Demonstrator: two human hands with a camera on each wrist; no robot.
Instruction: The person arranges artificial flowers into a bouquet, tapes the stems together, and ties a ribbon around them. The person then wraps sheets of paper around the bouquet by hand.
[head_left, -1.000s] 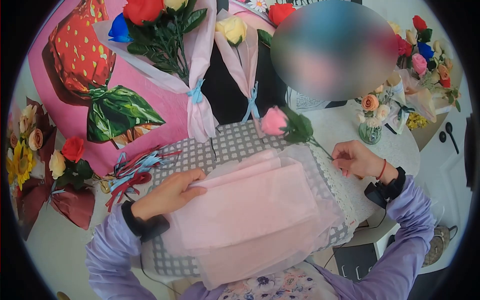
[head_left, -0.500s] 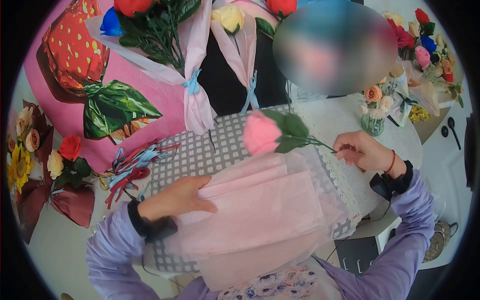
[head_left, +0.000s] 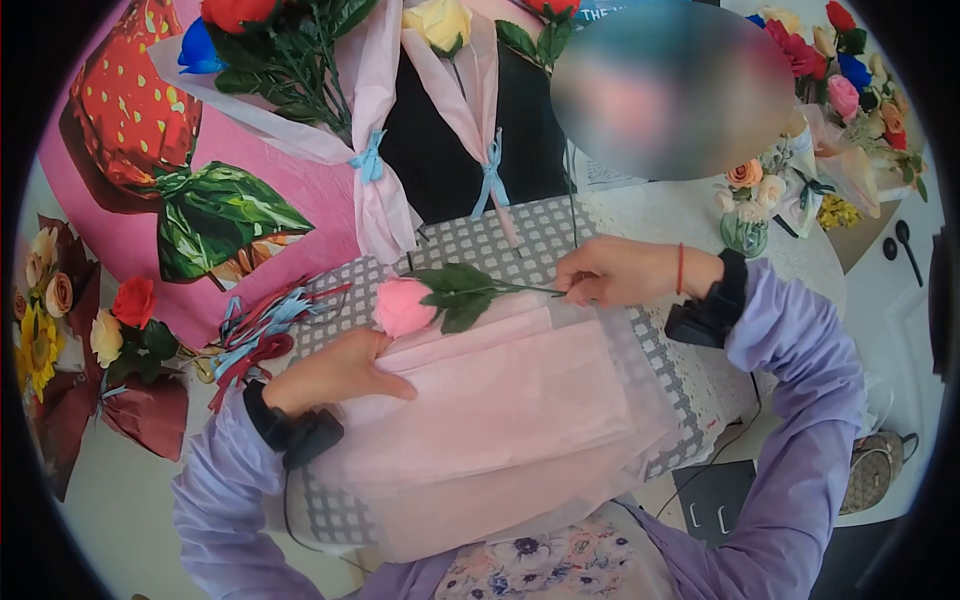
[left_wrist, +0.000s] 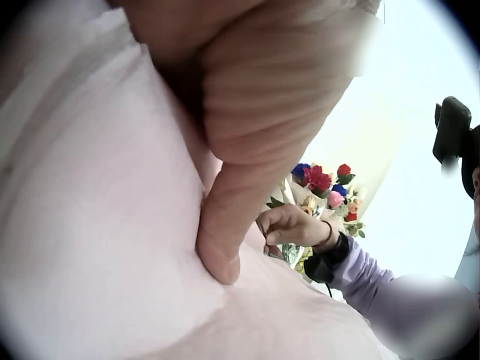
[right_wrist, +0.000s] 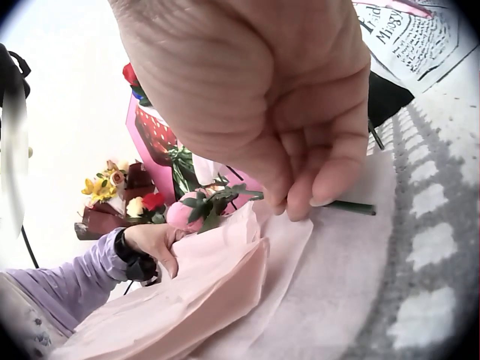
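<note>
My right hand (head_left: pixel 635 272) pinches the stem of a pink artificial rose (head_left: pixel 404 306) between thumb and fingertips. The rose lies level along the back edge of a stack of pale pink wrapping paper (head_left: pixel 500 410), its bloom to the left and green leaves behind it. In the right wrist view the stem's cut end (right_wrist: pixel 364 208) sticks out past the fingertips. My left hand (head_left: pixel 325 378) rests on the paper's left side, thumb spread and pressing on top, fingertips close to the bloom. Its other fingers are hidden in the left wrist view.
Behind the paper lie a wrapped bouquet (head_left: pixel 370 170) and a wrapped yellow rose (head_left: pixel 440 25), both tied with blue ribbon. Loose ribbons (head_left: pixel 265 330) and a dark red bouquet (head_left: pixel 140 410) are at left. A small glass vase (head_left: pixel 743 232) of roses stands back right. Grey-and-white cloth (head_left: pixel 330 500) lies underneath.
My right hand has carried the pink rose leftward and down over the paper's back edge, bringing the bloom near my left hand. The left hand stays at the paper's left side.
</note>
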